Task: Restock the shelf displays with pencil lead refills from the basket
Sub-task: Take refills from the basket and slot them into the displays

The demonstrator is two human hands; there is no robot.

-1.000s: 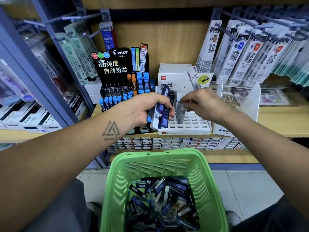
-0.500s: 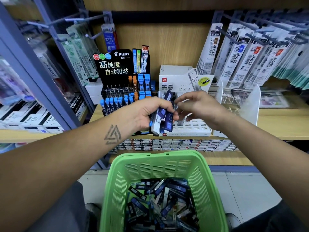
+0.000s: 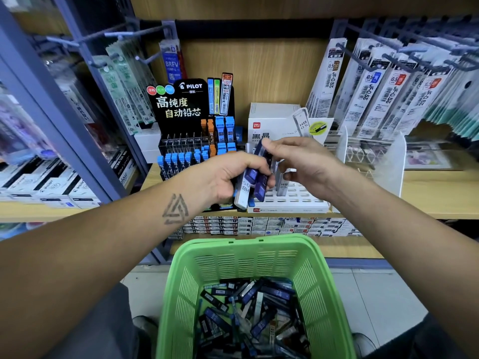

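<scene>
Head view: the biggest thing is the wooden shelf (image 3: 427, 187), which carries two displays side by side near its front edge. Below it, closest to the camera, the green basket (image 3: 243, 257) holds a loose heap of pencil lead refill cases (image 3: 256, 307), dark blue, black and clear, lying across one another on its bottom; it looks well under half full.

On the shelf, the black Pilot display (image 3: 189, 125) stands to the left, with rows of blue-capped and orange-capped cases upright in its slots. Just beside it on the right is the white slotted tray (image 3: 293, 200). Most of its slots show empty, and one clear HB 0.5 case (image 3: 283, 181) stands upright in it.

The left hand (image 3: 220, 177) holds a bundle of refill cases (image 3: 252, 183) over the front edge of the shelf, its fingers curled tight around them. The right hand (image 3: 308, 164) is at the top of this bundle, thumb and forefinger pinched on one dark blue case (image 3: 260, 151).

These cases look light, stiff and smooth, so I judge them slippery, and the leads inside are brittle. It seems best to pinch each one on its flat sides near the upper end and lower it straight into a slot.
</scene>
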